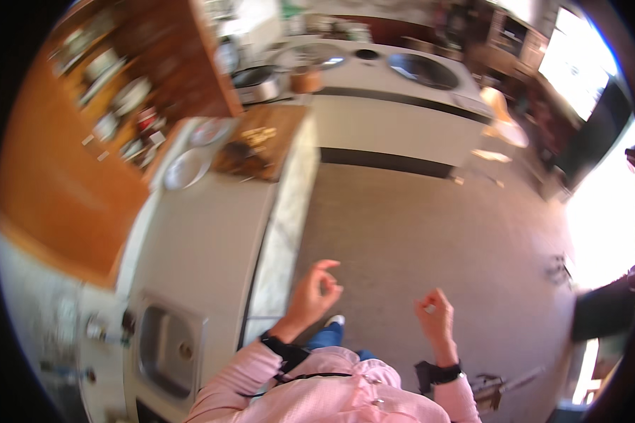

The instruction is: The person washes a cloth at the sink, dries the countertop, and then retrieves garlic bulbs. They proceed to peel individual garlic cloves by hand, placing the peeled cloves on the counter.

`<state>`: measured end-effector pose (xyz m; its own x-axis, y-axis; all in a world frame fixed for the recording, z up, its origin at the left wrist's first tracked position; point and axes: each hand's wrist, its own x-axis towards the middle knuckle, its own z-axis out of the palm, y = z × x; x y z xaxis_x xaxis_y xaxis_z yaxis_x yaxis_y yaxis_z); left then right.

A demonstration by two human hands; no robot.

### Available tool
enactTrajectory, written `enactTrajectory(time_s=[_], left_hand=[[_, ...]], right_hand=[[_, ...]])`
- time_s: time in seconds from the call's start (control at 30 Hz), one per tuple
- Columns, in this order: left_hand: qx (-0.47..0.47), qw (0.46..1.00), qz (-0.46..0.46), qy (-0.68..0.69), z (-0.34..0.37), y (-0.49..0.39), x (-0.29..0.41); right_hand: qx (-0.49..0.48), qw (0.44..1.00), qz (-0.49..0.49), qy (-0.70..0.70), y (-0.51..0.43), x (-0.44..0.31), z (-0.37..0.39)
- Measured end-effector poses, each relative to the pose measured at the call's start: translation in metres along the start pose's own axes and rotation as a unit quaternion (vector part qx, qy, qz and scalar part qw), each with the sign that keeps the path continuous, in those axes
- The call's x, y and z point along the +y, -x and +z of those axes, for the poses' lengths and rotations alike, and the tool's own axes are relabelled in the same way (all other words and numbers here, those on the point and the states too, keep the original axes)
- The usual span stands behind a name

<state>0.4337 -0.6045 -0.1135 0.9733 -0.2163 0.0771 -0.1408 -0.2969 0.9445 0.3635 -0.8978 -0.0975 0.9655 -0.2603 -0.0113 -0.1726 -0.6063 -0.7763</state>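
Note:
My left hand (317, 293) is raised in front of me near the edge of the worktop (206, 227), with its fingers bent apart and nothing in it. To the right, over the floor, my right hand (436, 314) has its fingers curled in; a small pale spot shows among them, too blurred to identify. Farther ahead on the worktop lies a wooden cutting board (291, 124) with pale cut pieces (259, 136) and a dark item (241, 156) on it. A white bowl (187, 169) and a plate (209, 131) stand left of the board.
A steel sink (166, 349) is set into the worktop at lower left. An open cupboard with dishes has an orange door (69, 180). Ahead stands a long pale stove unit (391, 124) with a rice cooker (256, 84) at its left. A chair (500, 127) stands at the right.

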Motion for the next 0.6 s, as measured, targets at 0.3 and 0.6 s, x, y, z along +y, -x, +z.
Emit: enactTrajectory(time_s=[0.3,0.6], left_hand=[[-0.15,0.985,0.083,-0.031,0.167,-0.219,0.048],[-0.125,0.989,0.061,0.046,0.427,-0.398,0.1]], right_hand=[[0.074,0.997,0.003,0.0,-0.145,0.084,-0.138],[0.013,0.994,-0.023,0.107,-0.329,0.243,-0.334]])
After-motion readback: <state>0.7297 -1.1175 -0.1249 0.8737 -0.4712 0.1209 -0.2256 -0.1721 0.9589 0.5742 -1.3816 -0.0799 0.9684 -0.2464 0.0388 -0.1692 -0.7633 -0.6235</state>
